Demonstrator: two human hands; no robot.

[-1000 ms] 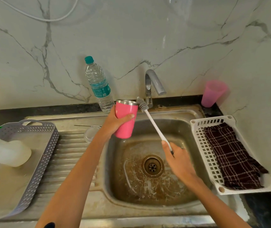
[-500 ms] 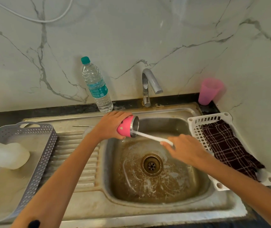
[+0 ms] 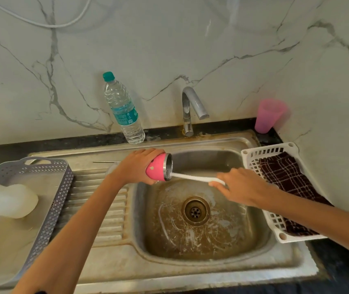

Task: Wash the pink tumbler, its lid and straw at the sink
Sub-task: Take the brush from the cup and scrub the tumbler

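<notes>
Head view, entry on the scrub step. Pink tumbler [image 3: 157, 170] lies on its side over the back left corner of the sink [image 3: 209, 159], steel mouth facing right. Left hand [image 3: 137, 165] grips it round the body, fingers curled over the top. Bottle brush [image 3: 190, 177] enters the mouth; bristles show just inside the rim. Right hand [image 3: 240, 185] is closed round the end of the brush's white handle.

Change noted: a second ago the tumbler stood upright in the left hand, with the brush head outside at its rim. Half a second ago it was tipped flat with the brush in. It is now in the same pose, the brush perhaps a little less deep.

Judgement: inside scrubbing is under way, early in the task. Rinsing is still to come; no water is seen running from the faucet [image 3: 192, 105].

A thin metal rod [image 3: 105, 161], probably the straw, lies on the draining board just behind the left wrist. The lid cannot be made out for certain.

Surroundings:
- Drain [image 3: 195, 211] sits in a stained basin.
- Water bottle [image 3: 123, 111] stands at the back wall.
- Pink plastic cup [image 3: 269, 115] stands in the right corner.
- White basket [image 3: 252, 158] to the right holds a checked cloth [image 3: 281, 172].
- Grey tray [image 3: 63, 187] to the left holds a white bottle [image 3: 13, 200].
</notes>
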